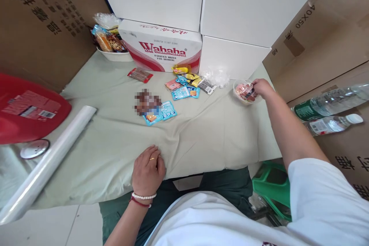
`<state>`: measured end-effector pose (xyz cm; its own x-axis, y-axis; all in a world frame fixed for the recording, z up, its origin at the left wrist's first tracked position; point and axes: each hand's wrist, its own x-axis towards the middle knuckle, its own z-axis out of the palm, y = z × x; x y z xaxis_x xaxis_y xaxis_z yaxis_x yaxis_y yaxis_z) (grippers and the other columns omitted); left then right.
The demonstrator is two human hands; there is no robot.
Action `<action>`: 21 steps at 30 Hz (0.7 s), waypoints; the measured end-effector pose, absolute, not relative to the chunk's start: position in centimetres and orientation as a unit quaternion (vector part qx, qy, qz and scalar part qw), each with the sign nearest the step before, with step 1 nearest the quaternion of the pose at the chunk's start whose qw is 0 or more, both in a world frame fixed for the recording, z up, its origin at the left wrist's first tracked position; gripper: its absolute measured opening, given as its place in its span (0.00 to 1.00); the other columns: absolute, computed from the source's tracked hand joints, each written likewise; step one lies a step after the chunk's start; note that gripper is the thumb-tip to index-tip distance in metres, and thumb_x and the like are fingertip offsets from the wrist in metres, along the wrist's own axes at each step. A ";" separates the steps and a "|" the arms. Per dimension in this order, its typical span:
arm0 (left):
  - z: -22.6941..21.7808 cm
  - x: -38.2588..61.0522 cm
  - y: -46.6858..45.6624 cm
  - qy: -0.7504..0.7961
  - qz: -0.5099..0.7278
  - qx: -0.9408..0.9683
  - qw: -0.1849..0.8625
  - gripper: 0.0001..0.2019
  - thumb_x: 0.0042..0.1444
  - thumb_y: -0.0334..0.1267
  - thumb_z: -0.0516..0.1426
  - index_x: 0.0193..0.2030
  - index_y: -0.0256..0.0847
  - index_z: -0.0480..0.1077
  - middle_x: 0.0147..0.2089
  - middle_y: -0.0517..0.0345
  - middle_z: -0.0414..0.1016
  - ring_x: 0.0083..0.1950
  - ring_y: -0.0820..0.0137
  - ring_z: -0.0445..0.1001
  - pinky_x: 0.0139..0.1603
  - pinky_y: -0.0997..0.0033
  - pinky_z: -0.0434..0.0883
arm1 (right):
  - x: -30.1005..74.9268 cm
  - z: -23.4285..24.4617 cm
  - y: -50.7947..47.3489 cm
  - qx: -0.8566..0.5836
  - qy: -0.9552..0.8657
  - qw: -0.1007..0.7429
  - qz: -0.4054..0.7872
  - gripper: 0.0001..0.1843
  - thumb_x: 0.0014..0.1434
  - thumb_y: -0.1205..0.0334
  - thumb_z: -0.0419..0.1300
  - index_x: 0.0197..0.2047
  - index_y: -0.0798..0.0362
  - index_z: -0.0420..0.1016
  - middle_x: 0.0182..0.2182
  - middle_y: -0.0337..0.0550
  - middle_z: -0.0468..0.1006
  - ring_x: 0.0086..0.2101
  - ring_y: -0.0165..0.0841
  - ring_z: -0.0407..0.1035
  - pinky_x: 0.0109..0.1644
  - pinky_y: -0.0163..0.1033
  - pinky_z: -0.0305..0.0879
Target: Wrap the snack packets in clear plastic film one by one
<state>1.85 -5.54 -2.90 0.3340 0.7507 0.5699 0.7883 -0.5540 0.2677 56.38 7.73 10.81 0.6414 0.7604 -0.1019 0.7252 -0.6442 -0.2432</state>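
Observation:
My right hand (261, 87) is at the right side of a small clear plastic bowl (246, 102). Its fingers are closed at the rim on a small snack packet (249, 93) among several others in the bowl; the fingertips are partly hidden. My left hand (149, 171) rests on the cloth at the table's front edge, its fingers curled in and holding nothing that shows. Blue snack packets (168, 110) lie ahead of it, beside a blurred-out brown item (147, 101). Farther back is a loose group of packets, with a yellow-wrapped sausage (181, 70) and a black-and-yellow packet (196, 81).
A Wahaha water carton (164, 48) stands at the back beside a white basin (115, 55) of snacks. A red-brown packet (140, 75) and crumpled clear plastic (216, 77) lie before the boxes. At left are a red container (31, 107) and film roll (52, 161); bottles (331, 125) at right.

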 end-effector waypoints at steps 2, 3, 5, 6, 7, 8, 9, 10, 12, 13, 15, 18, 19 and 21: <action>-3.0 1.9 -5.6 -0.476 -0.332 -0.814 0.024 0.08 0.62 0.27 0.57 0.46 0.40 0.73 0.50 0.44 0.82 0.56 0.54 0.80 0.56 0.52 0.76 | 55.2 9.4 8.1 -0.903 -0.421 0.065 0.062 0.13 0.65 0.63 0.60 0.51 0.58 0.78 0.42 0.55 0.79 0.47 0.44 0.70 0.51 0.46 0.64; -3.0 1.9 -5.6 -0.478 -0.332 -0.813 0.022 0.08 0.62 0.27 0.57 0.46 0.40 0.73 0.51 0.44 0.81 0.56 0.54 0.80 0.56 0.52 0.76 | 54.6 8.7 7.9 -0.901 -0.428 0.061 0.031 0.14 0.66 0.61 0.59 0.52 0.58 0.78 0.46 0.58 0.78 0.51 0.47 0.67 0.53 0.49 0.62; -3.1 1.9 -5.7 -0.478 -0.334 -0.812 0.016 0.08 0.62 0.27 0.57 0.46 0.40 0.73 0.51 0.44 0.81 0.56 0.55 0.80 0.57 0.52 0.76 | 53.8 7.6 7.0 -0.894 -0.442 0.052 -0.048 0.17 0.70 0.57 0.54 0.54 0.58 0.76 0.53 0.62 0.74 0.57 0.52 0.60 0.56 0.53 0.58; -3.0 1.9 -5.7 -0.478 -0.335 -0.812 0.010 0.08 0.63 0.28 0.57 0.46 0.40 0.73 0.51 0.45 0.81 0.56 0.55 0.80 0.57 0.52 0.76 | 53.7 7.4 6.4 -0.889 -0.448 0.052 -0.082 0.18 0.71 0.57 0.53 0.55 0.58 0.76 0.56 0.63 0.71 0.58 0.52 0.58 0.56 0.53 0.57; -2.9 1.9 -5.8 -0.480 -0.338 -0.810 0.002 0.08 0.63 0.28 0.57 0.47 0.40 0.73 0.51 0.45 0.81 0.56 0.56 0.79 0.57 0.52 0.76 | 53.8 7.3 5.9 -0.885 -0.451 0.058 -0.103 0.19 0.71 0.58 0.51 0.56 0.58 0.75 0.58 0.64 0.69 0.59 0.51 0.57 0.56 0.52 0.56; -2.7 1.9 -5.8 -0.483 -0.342 -0.806 -0.011 0.08 0.64 0.28 0.56 0.47 0.41 0.74 0.51 0.46 0.81 0.57 0.57 0.79 0.58 0.52 0.76 | 54.1 7.4 5.4 -0.884 -0.449 0.073 -0.110 0.20 0.71 0.60 0.51 0.59 0.59 0.74 0.59 0.65 0.68 0.58 0.50 0.57 0.55 0.51 0.55; -2.4 1.8 -5.7 -0.491 -0.346 -0.799 -0.028 0.08 0.64 0.29 0.56 0.47 0.41 0.74 0.51 0.47 0.80 0.58 0.57 0.78 0.59 0.52 0.76 | 54.4 7.6 4.9 -0.883 -0.447 0.091 -0.108 0.21 0.71 0.62 0.51 0.61 0.61 0.73 0.60 0.67 0.67 0.58 0.48 0.57 0.55 0.50 0.55; -2.0 1.7 -5.6 -0.502 -0.350 -0.789 -0.046 0.09 0.65 0.30 0.56 0.48 0.42 0.74 0.51 0.47 0.80 0.59 0.58 0.77 0.60 0.51 0.76 | 54.8 7.9 4.5 -0.883 -0.443 0.114 -0.104 0.22 0.71 0.63 0.50 0.63 0.64 0.71 0.60 0.69 0.65 0.58 0.47 0.58 0.55 0.49 0.55; -0.8 1.2 -4.8 -0.530 -0.358 -0.766 -0.071 0.08 0.66 0.32 0.55 0.48 0.43 0.74 0.53 0.47 0.78 0.63 0.57 0.75 0.63 0.49 0.74 | 55.2 8.5 3.2 -0.872 -0.442 0.173 -0.122 0.26 0.70 0.61 0.51 0.64 0.70 0.69 0.59 0.74 0.63 0.60 0.46 0.60 0.56 0.48 0.56; 0.0 0.8 -4.1 -0.542 -0.363 -0.755 -0.074 0.08 0.66 0.34 0.55 0.48 0.44 0.74 0.53 0.47 0.78 0.64 0.57 0.73 0.64 0.48 0.73 | 54.9 8.7 2.3 -0.860 -0.437 0.212 -0.157 0.26 0.69 0.61 0.53 0.63 0.71 0.69 0.58 0.76 0.64 0.60 0.48 0.61 0.56 0.50 0.57; 1.8 -0.1 -1.8 -0.560 -0.368 -0.739 -0.065 0.07 0.66 0.36 0.55 0.46 0.44 0.75 0.53 0.47 0.77 0.63 0.56 0.73 0.65 0.47 0.72 | 53.5 8.3 -0.3 -0.826 -0.458 0.268 -0.191 0.24 0.69 0.60 0.51 0.61 0.67 0.72 0.54 0.75 0.69 0.58 0.49 0.66 0.55 0.52 0.61; 4.6 -1.5 4.1 -0.587 -0.357 -0.725 -0.046 0.09 0.66 0.39 0.54 0.45 0.44 0.75 0.50 0.49 0.77 0.56 0.57 0.74 0.62 0.49 0.71 | 49.6 5.7 -5.5 -0.787 -0.548 0.268 -0.098 0.18 0.70 0.53 0.51 0.54 0.44 0.78 0.43 0.63 0.78 0.53 0.48 0.72 0.56 0.54 0.66; 5.4 -1.9 6.7 -0.596 -0.352 -0.721 -0.045 0.09 0.66 0.40 0.53 0.45 0.44 0.75 0.49 0.49 0.77 0.54 0.58 0.74 0.60 0.52 0.72 | 48.2 4.4 -7.3 -0.767 -0.588 0.255 -0.042 0.17 0.69 0.51 0.50 0.54 0.37 0.77 0.44 0.61 0.79 0.52 0.48 0.74 0.55 0.55 0.67; 6.5 -2.5 12.8 -0.617 -0.328 -0.713 -0.054 0.11 0.65 0.39 0.53 0.46 0.41 0.75 0.49 0.50 0.76 0.49 0.61 0.75 0.56 0.56 0.73 | 45.9 1.6 -10.2 -0.734 -0.626 0.260 0.039 0.15 0.66 0.49 0.52 0.51 0.25 0.75 0.44 0.55 0.79 0.47 0.49 0.77 0.50 0.58 0.71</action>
